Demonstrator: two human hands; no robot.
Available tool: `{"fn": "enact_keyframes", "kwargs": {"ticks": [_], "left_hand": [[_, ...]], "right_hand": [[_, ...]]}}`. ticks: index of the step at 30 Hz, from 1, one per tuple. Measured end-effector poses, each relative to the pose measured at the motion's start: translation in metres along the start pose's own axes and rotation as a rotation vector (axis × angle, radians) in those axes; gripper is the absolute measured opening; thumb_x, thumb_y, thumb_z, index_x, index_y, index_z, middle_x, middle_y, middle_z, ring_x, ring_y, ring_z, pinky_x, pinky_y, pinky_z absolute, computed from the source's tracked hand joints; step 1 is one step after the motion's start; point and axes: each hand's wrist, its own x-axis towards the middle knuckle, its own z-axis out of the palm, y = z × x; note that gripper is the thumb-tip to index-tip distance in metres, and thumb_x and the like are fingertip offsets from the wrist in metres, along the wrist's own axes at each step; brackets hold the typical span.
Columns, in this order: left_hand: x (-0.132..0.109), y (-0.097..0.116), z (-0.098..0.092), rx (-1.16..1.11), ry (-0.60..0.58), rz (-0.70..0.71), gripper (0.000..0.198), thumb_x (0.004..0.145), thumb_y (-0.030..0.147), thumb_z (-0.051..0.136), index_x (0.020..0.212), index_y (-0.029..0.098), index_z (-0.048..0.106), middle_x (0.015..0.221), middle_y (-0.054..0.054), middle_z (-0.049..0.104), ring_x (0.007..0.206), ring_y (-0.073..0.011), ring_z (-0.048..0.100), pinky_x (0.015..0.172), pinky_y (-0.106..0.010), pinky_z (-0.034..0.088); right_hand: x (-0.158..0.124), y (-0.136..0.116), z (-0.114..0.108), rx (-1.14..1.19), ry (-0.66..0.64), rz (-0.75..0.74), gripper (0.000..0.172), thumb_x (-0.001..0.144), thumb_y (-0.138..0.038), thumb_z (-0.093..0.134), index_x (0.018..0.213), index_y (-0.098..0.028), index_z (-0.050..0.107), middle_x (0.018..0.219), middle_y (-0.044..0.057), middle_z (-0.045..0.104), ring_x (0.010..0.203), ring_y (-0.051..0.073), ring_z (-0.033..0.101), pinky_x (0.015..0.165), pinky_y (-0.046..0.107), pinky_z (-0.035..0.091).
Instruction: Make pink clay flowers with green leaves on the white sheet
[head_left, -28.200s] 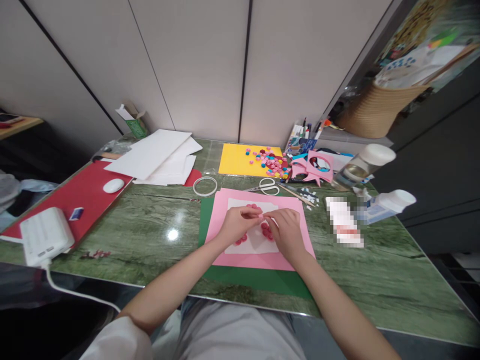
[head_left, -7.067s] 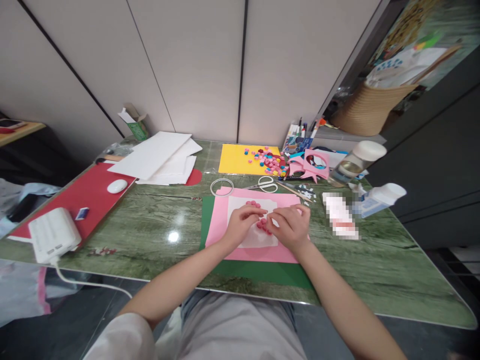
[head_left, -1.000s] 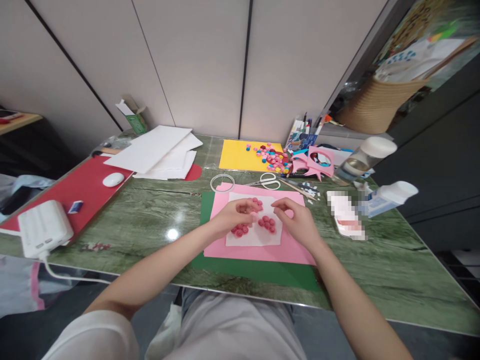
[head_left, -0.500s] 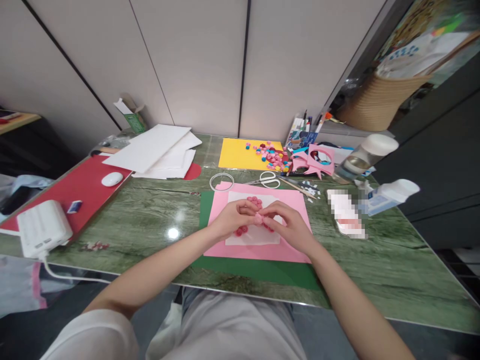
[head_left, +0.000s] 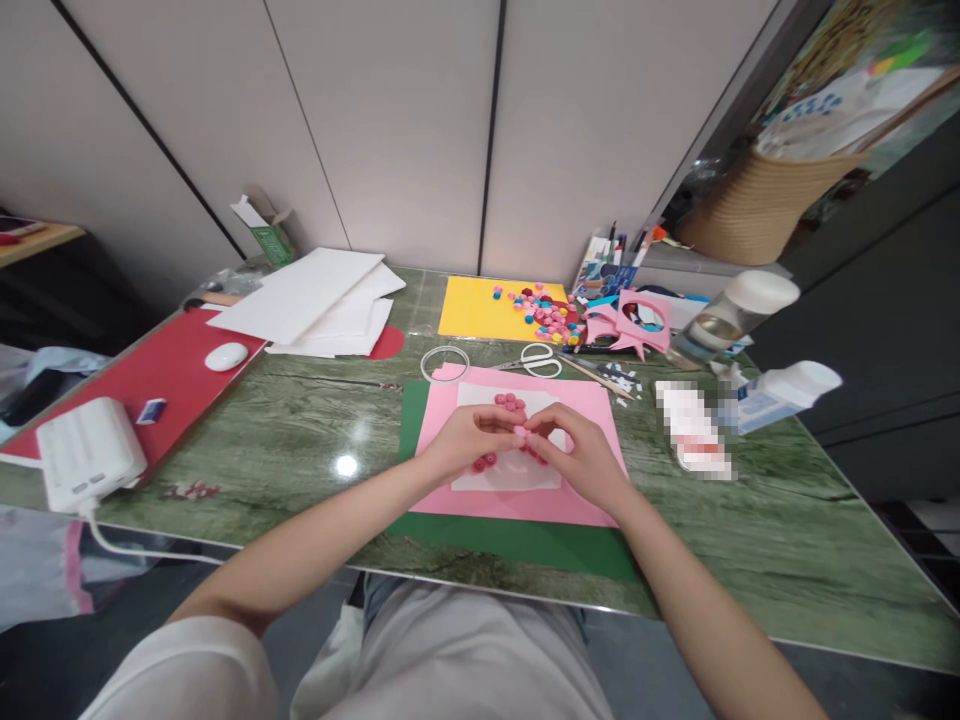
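Observation:
Above a white sheet, my left hand and my right hand meet, fingertips closed around a small pink paper coil. Both thumbs and forefingers pinch it from either side. Darker pink paper coils sit in a cluster on the sheet just beyond the fingers, and more coils show beneath my left hand. Some of that arrangement is hidden by my hands. Under the white sheet lie pink paper and green paper.
White-handled scissors and a roll of tape lie beyond the pink paper. Yellow paper bears loose colored coils. Bottles stand at right; white sheets, a mouse and a power bank are left.
My fingertips have shifted slightly around the pink coil, which now looks smaller or turned between them. The things on the table keep their places.

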Motion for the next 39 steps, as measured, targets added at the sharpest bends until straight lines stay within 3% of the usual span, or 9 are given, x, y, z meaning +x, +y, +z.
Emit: {"fn": "enact_keyframes", "kwargs": {"ticks": [5, 10, 16, 30, 35, 39], "left_hand": [[0.0011, -0.0005, -0.0003, -0.011, -0.002, 0.005, 0.04, 0.059, 0.034, 0.073, 0.092, 0.012, 0.064, 0.08, -0.006, 0.066, 0.049, -0.0059, 0.051, 0.045, -0.02, 0.037], [0.0016, -0.0012, 0.0, -0.039, -0.002, 0.009, 0.039, 0.058, 0.033, 0.074, 0.089, 0.012, 0.063, 0.075, -0.006, 0.065, 0.057, -0.0096, 0.056, 0.048, -0.021, 0.04], [0.0022, -0.0029, 0.0001, -0.055, 0.009, -0.001, 0.037, 0.056, 0.033, 0.074, 0.085, 0.013, 0.062, 0.068, -0.003, 0.064, 0.046, -0.0062, 0.051, 0.042, -0.019, 0.034], [-0.0013, 0.002, 0.0014, 0.124, 0.047, 0.125, 0.04, 0.061, 0.035, 0.071, 0.095, 0.014, 0.066, 0.086, -0.008, 0.067, 0.069, -0.0129, 0.059, 0.059, -0.023, 0.044], [-0.0021, 0.0, 0.0021, 0.174, 0.044, 0.132, 0.041, 0.062, 0.035, 0.07, 0.097, 0.013, 0.065, 0.067, -0.003, 0.063, 0.052, -0.0084, 0.052, 0.049, -0.021, 0.039], [-0.0024, -0.0004, 0.0021, 0.162, 0.022, 0.13, 0.043, 0.061, 0.034, 0.071, 0.098, 0.013, 0.064, 0.066, -0.002, 0.061, 0.047, -0.0068, 0.048, 0.046, -0.021, 0.038]], "right_hand": [[0.0005, -0.0003, 0.0001, -0.018, -0.013, 0.0, 0.014, 0.082, -0.033, 0.05, 0.084, -0.021, 0.057, 0.081, 0.002, 0.061, 0.072, 0.014, 0.056, 0.066, 0.028, 0.043], [-0.0001, 0.001, -0.0005, -0.008, -0.014, -0.007, 0.014, 0.083, -0.032, 0.049, 0.086, -0.021, 0.057, 0.08, 0.002, 0.062, 0.07, 0.014, 0.056, 0.065, 0.028, 0.043], [0.0001, 0.0005, 0.0002, 0.007, -0.008, -0.006, 0.015, 0.083, -0.033, 0.049, 0.085, -0.021, 0.058, 0.081, 0.003, 0.062, 0.073, 0.015, 0.057, 0.065, 0.028, 0.043], [-0.0021, 0.0002, 0.0005, -0.001, 0.065, -0.014, 0.007, 0.08, -0.027, 0.053, 0.082, -0.021, 0.056, 0.078, 0.001, 0.06, 0.07, 0.014, 0.055, 0.065, 0.028, 0.043], [-0.0023, 0.0003, 0.0017, -0.035, 0.085, -0.084, 0.008, 0.081, -0.026, 0.053, 0.084, -0.023, 0.059, 0.081, 0.002, 0.058, 0.072, 0.014, 0.054, 0.068, 0.029, 0.044], [-0.0013, 0.0025, 0.0025, -0.037, 0.092, -0.11, 0.009, 0.081, -0.025, 0.053, 0.086, -0.023, 0.06, 0.082, 0.002, 0.058, 0.073, 0.015, 0.054, 0.068, 0.029, 0.044]]}}
